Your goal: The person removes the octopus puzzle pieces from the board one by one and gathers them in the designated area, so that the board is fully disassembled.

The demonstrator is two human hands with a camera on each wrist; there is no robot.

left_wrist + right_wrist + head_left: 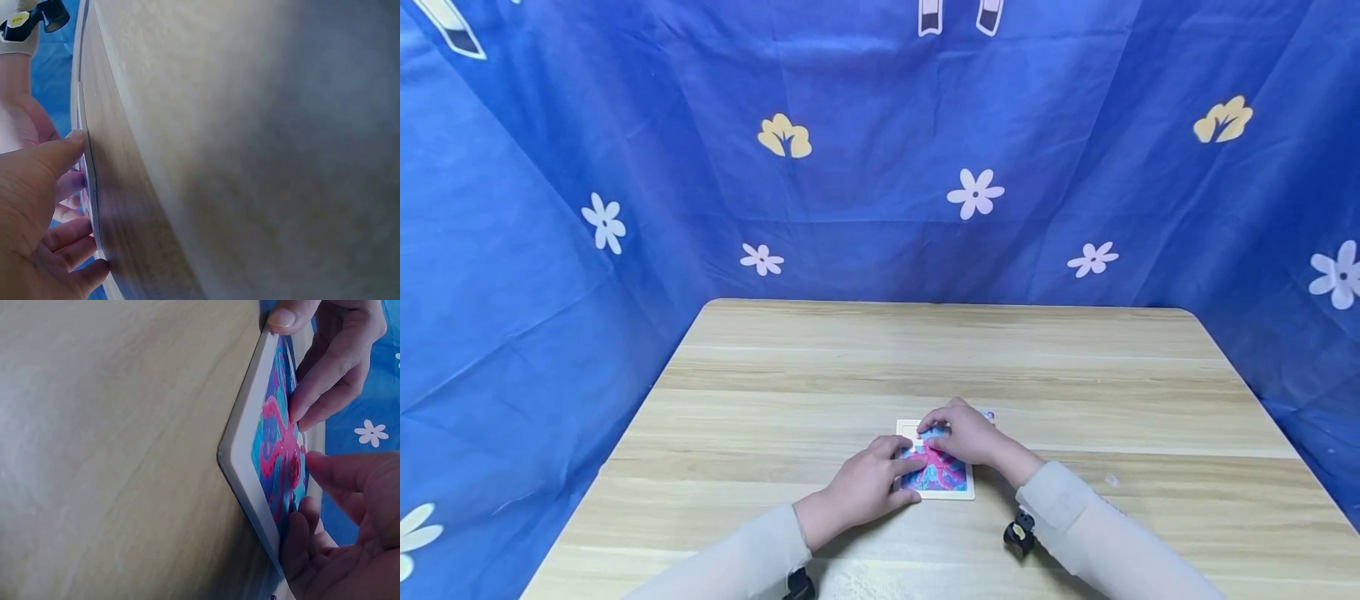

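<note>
A small jigsaw puzzle in a pale frame lies on the table, its picture a pink octopus on blue. Along the frame's left side my left hand holds it, thumb at the near edge and other fingers reaching over the picture. In the left wrist view, this thumb overlaps the frame's thin edge. My right hand arches over the far right part, thumb and index finger closing on a blue puzzle piece near the top. Bare pale backing shows in the far left corner.
A bit of another coloured piece peeks out behind the right hand. The wood-grain table is bordered by a blue curtain at the back and sides. Black wrist cameras hang under the sleeves.
</note>
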